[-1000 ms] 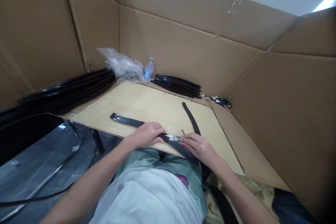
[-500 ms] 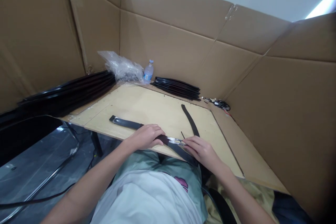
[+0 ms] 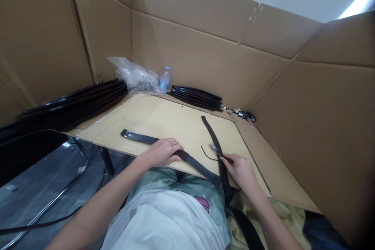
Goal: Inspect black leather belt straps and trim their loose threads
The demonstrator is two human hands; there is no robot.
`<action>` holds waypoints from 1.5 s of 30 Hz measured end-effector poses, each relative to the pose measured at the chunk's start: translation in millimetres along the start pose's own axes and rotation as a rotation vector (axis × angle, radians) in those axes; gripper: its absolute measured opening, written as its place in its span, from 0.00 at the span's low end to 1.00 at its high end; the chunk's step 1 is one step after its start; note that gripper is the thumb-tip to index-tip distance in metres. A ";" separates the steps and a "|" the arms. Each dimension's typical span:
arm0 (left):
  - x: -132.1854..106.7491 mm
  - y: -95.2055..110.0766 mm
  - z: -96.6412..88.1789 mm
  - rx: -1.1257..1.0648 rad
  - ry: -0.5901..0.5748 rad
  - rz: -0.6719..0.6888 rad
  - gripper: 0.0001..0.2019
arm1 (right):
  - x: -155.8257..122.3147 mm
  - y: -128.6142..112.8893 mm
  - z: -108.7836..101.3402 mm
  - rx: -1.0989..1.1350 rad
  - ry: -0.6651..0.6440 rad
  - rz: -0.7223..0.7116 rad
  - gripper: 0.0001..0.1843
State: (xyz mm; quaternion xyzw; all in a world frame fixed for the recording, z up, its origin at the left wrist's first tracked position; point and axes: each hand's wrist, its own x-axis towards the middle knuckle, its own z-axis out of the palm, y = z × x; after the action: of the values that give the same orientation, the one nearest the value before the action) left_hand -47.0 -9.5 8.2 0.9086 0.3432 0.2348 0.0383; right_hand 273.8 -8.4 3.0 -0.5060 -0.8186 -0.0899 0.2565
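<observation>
A long black belt strap (image 3: pixel 137 137) lies across a pale wooden board (image 3: pixel 164 119), bends at the near edge and runs back up toward the right. My left hand (image 3: pixel 162 151) lies on the strap with fingers curled over it, pressing it to the board. My right hand (image 3: pixel 239 167) is closed on small metal snips (image 3: pixel 216 150), whose tip points up-left over the strap's right run. A thin black sliver (image 3: pixel 206 154) curls on the board beside the snips.
Cardboard walls enclose the bench. Stacks of black straps lie at the left (image 3: pixel 73 103) and at the back (image 3: pixel 196 97). A clear plastic bag (image 3: pixel 133 74), a water bottle (image 3: pixel 164 79) and small dark parts (image 3: pixel 244 115) sit at the back.
My right hand has lifted the snips away from the strap near my left hand and moved right. A thin black sliver now lies loose. My left hand has stayed put.
</observation>
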 end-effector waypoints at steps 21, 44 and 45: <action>-0.4 0.4 0.0 0.034 0.012 0.029 0.18 | 21.8 -114.4 17.7 0.206 -0.225 -0.078 0.09; -0.8 -0.2 1.5 0.098 0.011 0.056 0.14 | 24.2 -113.2 34.4 0.460 -0.138 -0.143 0.16; -0.4 -0.2 2.4 0.088 0.014 0.052 0.14 | 24.5 -113.9 34.4 0.456 -0.141 -0.140 0.17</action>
State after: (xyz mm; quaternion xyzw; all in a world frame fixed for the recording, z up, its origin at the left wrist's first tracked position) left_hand -46.3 -9.4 5.8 0.9164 0.3297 0.2267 -0.0103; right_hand 154.1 -29.0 -0.9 -0.3820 -0.8667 0.1150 0.2995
